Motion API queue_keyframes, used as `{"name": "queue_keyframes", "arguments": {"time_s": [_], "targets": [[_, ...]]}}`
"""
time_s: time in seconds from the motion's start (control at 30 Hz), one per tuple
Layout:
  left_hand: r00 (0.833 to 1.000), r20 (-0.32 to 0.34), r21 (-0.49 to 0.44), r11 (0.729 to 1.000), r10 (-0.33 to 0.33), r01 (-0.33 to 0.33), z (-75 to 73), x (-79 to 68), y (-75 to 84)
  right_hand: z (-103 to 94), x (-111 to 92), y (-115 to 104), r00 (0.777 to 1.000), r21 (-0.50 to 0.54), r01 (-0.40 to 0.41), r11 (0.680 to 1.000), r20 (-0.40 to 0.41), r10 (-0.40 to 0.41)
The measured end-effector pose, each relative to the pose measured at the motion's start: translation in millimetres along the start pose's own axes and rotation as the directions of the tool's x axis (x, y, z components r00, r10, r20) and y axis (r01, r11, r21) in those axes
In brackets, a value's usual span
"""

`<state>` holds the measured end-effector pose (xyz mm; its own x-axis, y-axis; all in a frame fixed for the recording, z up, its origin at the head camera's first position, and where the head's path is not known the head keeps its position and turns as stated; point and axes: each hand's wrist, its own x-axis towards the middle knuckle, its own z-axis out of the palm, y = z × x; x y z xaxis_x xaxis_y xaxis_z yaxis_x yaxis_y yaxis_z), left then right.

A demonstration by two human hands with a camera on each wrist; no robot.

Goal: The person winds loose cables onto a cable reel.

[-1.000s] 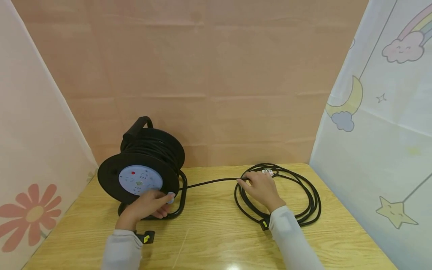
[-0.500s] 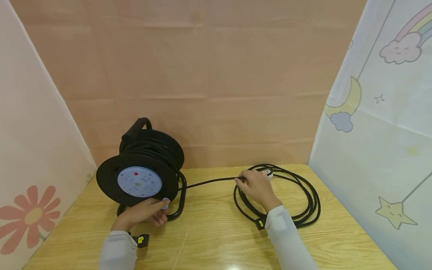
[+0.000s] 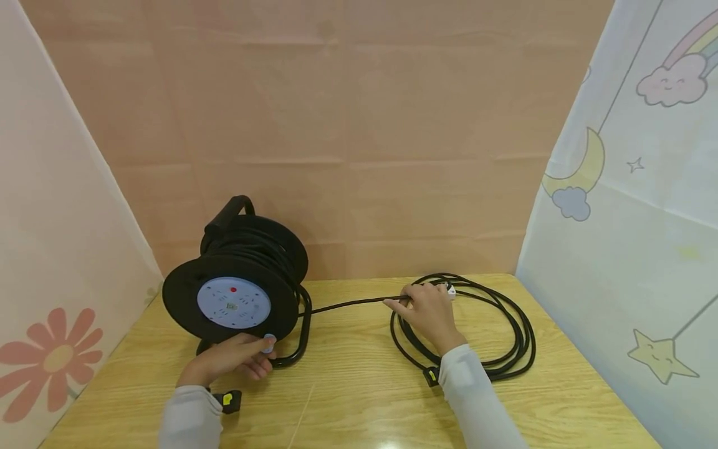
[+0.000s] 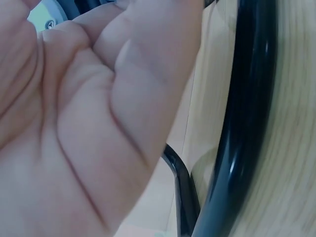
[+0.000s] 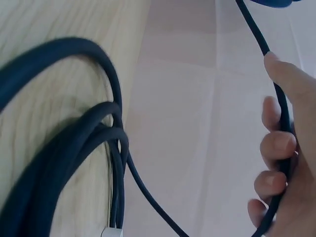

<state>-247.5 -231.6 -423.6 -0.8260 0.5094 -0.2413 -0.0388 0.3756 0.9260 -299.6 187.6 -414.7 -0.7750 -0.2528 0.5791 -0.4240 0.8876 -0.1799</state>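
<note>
Cable reel (image 3: 241, 267) had just turned slightly clockwise; L hand (image 3: 230, 360) pinched its knob (image 3: 270, 343), R hand (image 3: 432, 313) gripped cable (image 3: 353, 302), so turning prob. underway.

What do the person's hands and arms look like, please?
The left hand and right hand wear no gloves. The left sleeve and right sleeve are plain, whitish-grey, reaching the wrists. Beside them, the left wrist camera and right wrist camera are black and boxy, each with a yellow mark.
</note>
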Motion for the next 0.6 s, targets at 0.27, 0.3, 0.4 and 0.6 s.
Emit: {"name": "queue_keyframes", "arguments": {"time_s": [0.27, 0.3, 0.4, 0.6], "targets": [[1.000, -0.017, 0.011, 1.000, -0.007, 0.007, -7.6, -5.8, -8.8, -1.5, 0, -4, 0.992, 0.071, 0.108, 0.992, 0.057, -0.112], [1.000, -0.024, 0.013, 1.000, -0.015, 0.015, -8.5, -6.5, -9.9, -2.2, 0, -5, 0.991, 0.076, 0.115, 0.990, 0.062, -0.120], [0.999, -0.042, 0.016, 0.999, -0.032, 0.033, -10.5, -8.4, -11.9, -2.2, 0, -7, 0.988, 0.080, 0.135, 0.988, 0.067, -0.141], [0.997, -0.068, 0.033, 0.998, -0.041, 0.044, -13.8, -14.3, -12.9, 2.4, -2, -9, 0.987, 0.056, 0.151, 0.987, 0.052, -0.154]]}}
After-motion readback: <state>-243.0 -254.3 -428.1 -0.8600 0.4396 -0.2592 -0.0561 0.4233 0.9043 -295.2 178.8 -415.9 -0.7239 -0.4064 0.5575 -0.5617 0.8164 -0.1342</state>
